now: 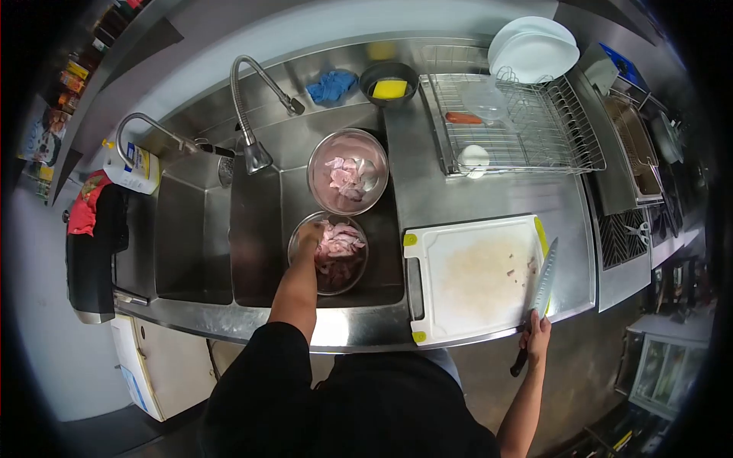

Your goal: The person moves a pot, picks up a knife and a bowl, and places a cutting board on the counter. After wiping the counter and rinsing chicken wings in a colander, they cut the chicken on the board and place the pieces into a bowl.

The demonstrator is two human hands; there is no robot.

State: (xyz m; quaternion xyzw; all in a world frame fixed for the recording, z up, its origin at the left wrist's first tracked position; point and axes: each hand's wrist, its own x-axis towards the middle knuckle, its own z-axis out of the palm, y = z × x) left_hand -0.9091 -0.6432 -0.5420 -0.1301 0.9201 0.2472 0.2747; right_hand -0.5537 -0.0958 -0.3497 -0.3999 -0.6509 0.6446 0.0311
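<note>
My right hand point(537, 330) is wrapped round the dark handle of a long kitchen knife point(547, 276), its blade pointing away from me over the right edge of a white cutting board point(447, 305). Small brown scraps lie on the board's right side. My left hand point(308, 232) reaches into the nearer bowl point(353, 284) in the sink, at the left side of a pile of raw pink meat point(340, 240); its fingers cannot be made out. Just beyond stands a second bowl point(314, 169) with pieces of pale raw meat point(350, 177) in it.
Two sink basins point(191, 244) sit left of the board, with a spring-hose faucet point(243, 103) above. At the back are a blue cloth point(332, 86) and a dark bowl point(366, 80) holding a yellow sponge point(389, 89). A wire dish rack point(527, 153) carries white plates point(534, 53).
</note>
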